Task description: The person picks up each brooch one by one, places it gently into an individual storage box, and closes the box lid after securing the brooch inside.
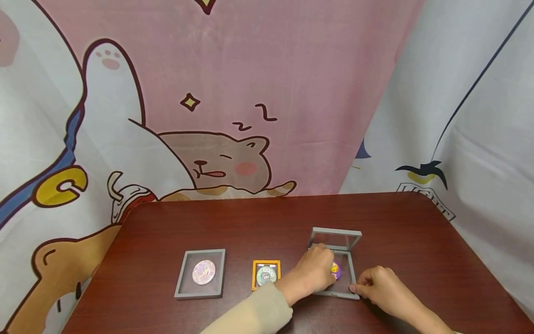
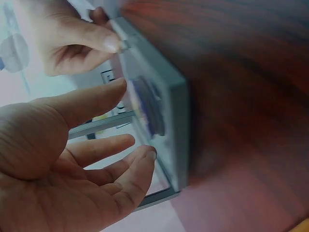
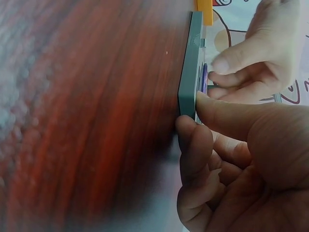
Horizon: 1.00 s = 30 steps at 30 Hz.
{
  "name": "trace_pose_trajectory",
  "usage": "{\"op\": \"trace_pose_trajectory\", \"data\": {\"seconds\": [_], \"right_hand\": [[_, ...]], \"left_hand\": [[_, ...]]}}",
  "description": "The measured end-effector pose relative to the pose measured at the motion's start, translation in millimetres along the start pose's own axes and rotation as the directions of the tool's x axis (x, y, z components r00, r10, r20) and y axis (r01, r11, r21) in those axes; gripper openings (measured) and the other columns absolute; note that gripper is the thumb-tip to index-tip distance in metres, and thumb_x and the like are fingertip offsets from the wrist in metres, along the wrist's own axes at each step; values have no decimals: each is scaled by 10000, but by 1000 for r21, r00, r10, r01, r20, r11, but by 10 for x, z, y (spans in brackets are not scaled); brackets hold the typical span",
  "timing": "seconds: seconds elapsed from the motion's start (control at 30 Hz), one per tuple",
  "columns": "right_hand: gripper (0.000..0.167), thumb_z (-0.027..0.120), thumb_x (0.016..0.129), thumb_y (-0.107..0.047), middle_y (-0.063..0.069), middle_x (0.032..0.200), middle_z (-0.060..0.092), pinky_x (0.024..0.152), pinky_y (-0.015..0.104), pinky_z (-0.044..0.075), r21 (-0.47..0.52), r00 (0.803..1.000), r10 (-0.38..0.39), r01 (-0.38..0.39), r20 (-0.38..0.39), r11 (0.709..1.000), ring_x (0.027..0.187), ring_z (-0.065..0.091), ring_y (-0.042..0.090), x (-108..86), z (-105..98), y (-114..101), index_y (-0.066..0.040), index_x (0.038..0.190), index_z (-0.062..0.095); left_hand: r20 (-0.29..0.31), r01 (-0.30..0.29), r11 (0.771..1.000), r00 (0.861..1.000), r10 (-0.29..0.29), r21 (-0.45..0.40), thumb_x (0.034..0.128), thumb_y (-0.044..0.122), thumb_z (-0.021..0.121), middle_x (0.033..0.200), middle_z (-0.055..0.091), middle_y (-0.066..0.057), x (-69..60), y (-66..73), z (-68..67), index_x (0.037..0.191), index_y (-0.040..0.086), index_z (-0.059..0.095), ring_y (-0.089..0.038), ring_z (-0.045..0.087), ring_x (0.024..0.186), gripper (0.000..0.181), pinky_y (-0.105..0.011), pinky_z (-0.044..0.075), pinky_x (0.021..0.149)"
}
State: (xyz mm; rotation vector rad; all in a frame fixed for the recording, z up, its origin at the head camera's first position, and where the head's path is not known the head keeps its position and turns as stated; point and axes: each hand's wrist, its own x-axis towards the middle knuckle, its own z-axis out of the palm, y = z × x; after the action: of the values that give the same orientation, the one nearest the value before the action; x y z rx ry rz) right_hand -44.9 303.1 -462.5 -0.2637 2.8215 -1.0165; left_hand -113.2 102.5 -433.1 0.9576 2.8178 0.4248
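Note:
A grey display case stands at the right with its clear-windowed lid raised at the back. Inside lies a round purple badge with a yellow figure, partly covered by my left hand in the head view. The left wrist view has that hand's thumb and fingers spread on either side of the badge, apart from each other; contact is unclear. My right hand pinches the case's near right corner, thumb on top and a finger below, as the right wrist view shows the case.
Left of the hands, a small orange-framed case holds a round pale green badge. Farther left lies a closed grey case with a pink round badge. All rest on a dark red-brown table; a cartoon-printed curtain hangs behind.

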Motion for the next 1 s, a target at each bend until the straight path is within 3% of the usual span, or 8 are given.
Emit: {"op": "trace_pose_trajectory", "data": {"seconds": [0.23, 0.3, 0.4, 0.53, 0.63, 0.77, 0.87, 1.0], "right_hand": [[362, 822, 909, -270, -161, 514, 472, 446, 219, 373, 9, 1000, 23, -23, 14, 1000, 468, 460, 10, 5, -10, 6, -186, 626, 614], [359, 823, 908, -269, -158, 513, 474, 445, 221, 375, 11, 999, 28, -28, 17, 1000, 468, 462, 14, 8, -12, 8, -184, 627, 617], [354, 823, 907, -270, -152, 514, 478, 442, 222, 375, 17, 999, 31, -32, 23, 999, 468, 464, 16, 8, -12, 8, -182, 631, 619], [354, 819, 911, -268, -144, 516, 479, 438, 220, 369, 23, 999, 30, -31, 30, 999, 467, 459, 16, 5, -10, 11, -177, 637, 614], [358, 817, 913, -272, -145, 513, 476, 440, 218, 361, 24, 999, 34, -34, 32, 999, 467, 455, 15, 6, -11, 10, -175, 635, 614], [356, 820, 912, -273, -148, 512, 474, 445, 222, 363, 19, 999, 36, -36, 27, 999, 469, 456, 17, 6, -9, 8, -177, 634, 618], [348, 822, 909, -269, -147, 515, 478, 449, 225, 371, 16, 999, 35, -36, 22, 999, 471, 462, 18, 6, -10, 6, -179, 637, 624], [342, 823, 910, -270, -142, 518, 484, 452, 227, 376, 19, 999, 35, -36, 21, 999, 473, 467, 20, 2, -9, 8, -180, 642, 630]], "left_hand": [[-24, -18, 995, 1000, 15, -97, 859, 213, 859, 840, 559, 37, -86, 26, -234, 804, 102, 706, -63, 520, 761, 197, -204, 467, 699], [-36, -32, 991, 999, 27, -129, 883, 196, 828, 894, 610, 32, -124, 35, -319, 897, 78, 759, -58, 567, 821, 137, -202, 487, 739], [-54, -39, 983, 998, 30, -179, 933, 214, 785, 1019, 687, 34, -180, 46, -419, 1100, 93, 793, -56, 631, 966, 207, -209, 513, 811], [-119, -56, 969, 992, 27, -240, 979, 228, 746, 1100, 725, 39, -249, 37, -500, 1068, 136, 804, -58, 660, 1063, 141, -211, 532, 843], [-202, -90, 958, 979, 35, -271, 990, 180, 715, 894, 701, 78, -278, -1, -534, 892, 158, 762, 6, 636, 801, 111, -171, 505, 674], [-289, -116, 951, 957, 29, -287, 1007, 136, 679, 639, 510, 107, -277, -71, -569, 779, 150, 641, 2, 412, 534, 231, -174, 355, 481], [-334, -100, 957, 943, 3, -274, 1016, 137, 674, 666, 521, 96, -261, -123, -580, 845, 118, 648, -13, 438, 552, 174, -176, 373, 494], [-374, -74, 971, 927, -18, -228, 1030, 111, 653, 780, 645, 19, -229, -180, -564, 998, 50, 690, -71, 592, 634, 78, -214, 475, 548]]}}
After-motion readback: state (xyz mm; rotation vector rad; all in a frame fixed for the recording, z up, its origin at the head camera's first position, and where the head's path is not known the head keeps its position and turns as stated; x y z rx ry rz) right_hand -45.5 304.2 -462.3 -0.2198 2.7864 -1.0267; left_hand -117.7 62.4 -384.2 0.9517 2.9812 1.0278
